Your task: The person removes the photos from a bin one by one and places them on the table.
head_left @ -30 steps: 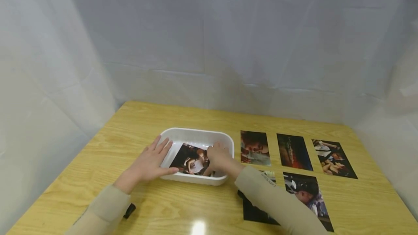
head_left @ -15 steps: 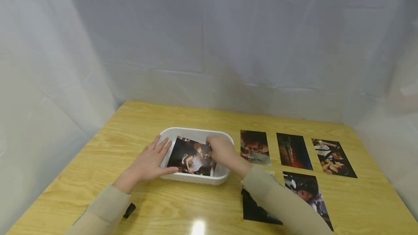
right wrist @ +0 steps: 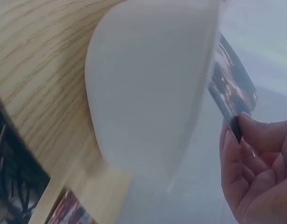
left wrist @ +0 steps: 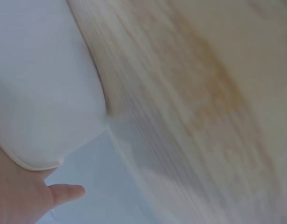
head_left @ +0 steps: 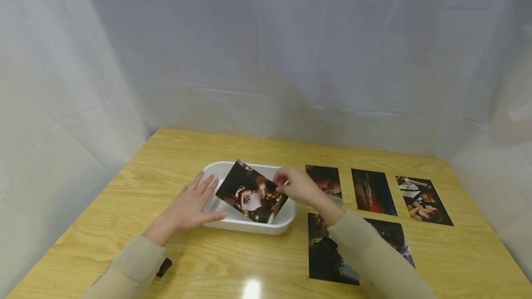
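Note:
My right hand (head_left: 297,186) pinches the right corner of a dark photo (head_left: 253,193) between thumb and fingers. The photo tilts above the white tub (head_left: 245,227), its far corner reaching past the back rim. In the right wrist view the thumb and fingers (right wrist: 255,135) grip that photo (right wrist: 232,79) beside the tub wall (right wrist: 138,88). Spread fingers of my left hand (head_left: 187,206) rest at the tub's left rim. The left wrist view has part of that hand (left wrist: 22,191) against the tub (left wrist: 40,70). What lies under the photo is hidden.
Right of the tub, on the wooden table (head_left: 232,266), several photos lie in two rows, among them a blue-red one (head_left: 374,193) and a dark one (head_left: 326,255). My right sleeve covers parts of the front row. A small black object (head_left: 164,267) lies near the left sleeve.
My right hand has lifted the photo from inside the tub, moving right and up, and the photo has turned and tilted. The left hand has stayed at the rim.

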The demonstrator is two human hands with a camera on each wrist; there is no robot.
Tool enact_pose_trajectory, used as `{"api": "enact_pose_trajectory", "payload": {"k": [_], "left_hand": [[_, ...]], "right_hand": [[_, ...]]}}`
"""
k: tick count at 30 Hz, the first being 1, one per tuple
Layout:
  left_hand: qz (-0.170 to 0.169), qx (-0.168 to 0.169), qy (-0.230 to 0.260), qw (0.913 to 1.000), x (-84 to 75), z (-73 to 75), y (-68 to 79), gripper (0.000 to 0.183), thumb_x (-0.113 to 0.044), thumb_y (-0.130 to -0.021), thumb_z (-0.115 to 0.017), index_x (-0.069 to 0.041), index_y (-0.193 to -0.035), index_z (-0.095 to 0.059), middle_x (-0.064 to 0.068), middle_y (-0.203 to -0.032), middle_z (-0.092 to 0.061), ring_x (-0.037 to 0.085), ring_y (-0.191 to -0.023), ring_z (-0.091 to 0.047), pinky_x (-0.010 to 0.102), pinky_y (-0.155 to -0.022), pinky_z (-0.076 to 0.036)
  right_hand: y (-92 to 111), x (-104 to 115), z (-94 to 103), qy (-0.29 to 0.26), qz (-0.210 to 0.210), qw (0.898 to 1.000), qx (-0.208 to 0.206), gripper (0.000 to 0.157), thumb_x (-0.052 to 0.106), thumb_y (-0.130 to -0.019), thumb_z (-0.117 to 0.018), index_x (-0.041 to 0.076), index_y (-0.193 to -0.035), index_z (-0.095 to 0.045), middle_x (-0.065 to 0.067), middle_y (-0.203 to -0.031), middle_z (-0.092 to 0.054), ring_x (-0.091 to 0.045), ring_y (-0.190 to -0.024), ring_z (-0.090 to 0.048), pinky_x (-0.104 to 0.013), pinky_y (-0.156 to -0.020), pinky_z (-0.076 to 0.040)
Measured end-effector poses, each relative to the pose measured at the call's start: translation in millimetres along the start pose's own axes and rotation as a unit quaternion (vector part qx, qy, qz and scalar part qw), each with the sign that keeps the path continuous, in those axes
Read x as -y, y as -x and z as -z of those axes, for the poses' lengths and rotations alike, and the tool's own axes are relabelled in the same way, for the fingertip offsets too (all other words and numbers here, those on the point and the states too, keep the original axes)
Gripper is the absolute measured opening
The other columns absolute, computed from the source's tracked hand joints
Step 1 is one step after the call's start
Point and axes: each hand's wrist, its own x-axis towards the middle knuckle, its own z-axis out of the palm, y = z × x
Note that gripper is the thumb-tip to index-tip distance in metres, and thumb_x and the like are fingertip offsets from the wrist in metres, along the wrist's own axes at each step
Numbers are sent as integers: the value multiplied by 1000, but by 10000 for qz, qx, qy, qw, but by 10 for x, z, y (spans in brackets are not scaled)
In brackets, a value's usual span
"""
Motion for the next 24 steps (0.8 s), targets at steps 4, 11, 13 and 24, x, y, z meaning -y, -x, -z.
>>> {"api": "enact_pose_trajectory", "payload": {"k": [4, 11, 13, 24], "left_hand": [[-1, 33, 22, 10000, -20, -2, -16, 92, -64, -77, -48, 2, -137, -27, 19, -142, -22, 38, -130, -6, 63, -93, -21], [-22, 60, 14, 10000, -26, -9, -45, 93, -65, -77, -45, 3, -137, -25, 19, -142, -21, 38, -130, -5, 64, -92, -21], [-56, 7, 8, 10000, -19, -7, -48, 92, -64, -77, -46, 4, -137, -26, 20, -142, -22, 39, -130, -6, 64, -92, -22], [-54, 90, -10, 9999, -1, 22, -24, 92, -63, -78, -47, 4, -137, -24, 20, -142, -20, 39, -130, -6, 63, -93, -20]], "right_hand": [[162, -105, 164, -453, -254, 9981, -319, 8, 3, -81, -62, 6, -89, -62, -1, -78, -57, -15, -72, -54, -29, -60, -46], [661, -495, 546, -1389, -931, 9842, -583, 18, 5, -85, -57, -3, -101, -55, -10, -88, -55, -20, -76, -52, -32, -61, -45], [842, -633, 655, -1479, -1188, 9798, -636, 20, 7, -86, -56, -3, -104, -53, -11, -89, -54, -20, -76, -52, -34, -60, -46], [1899, -1409, 1029, -1769, -2436, 9511, -691, 28, 6, -87, -54, -14, -105, -45, -4, -87, -56, -7, -73, -53, -33, -62, -50]]}}
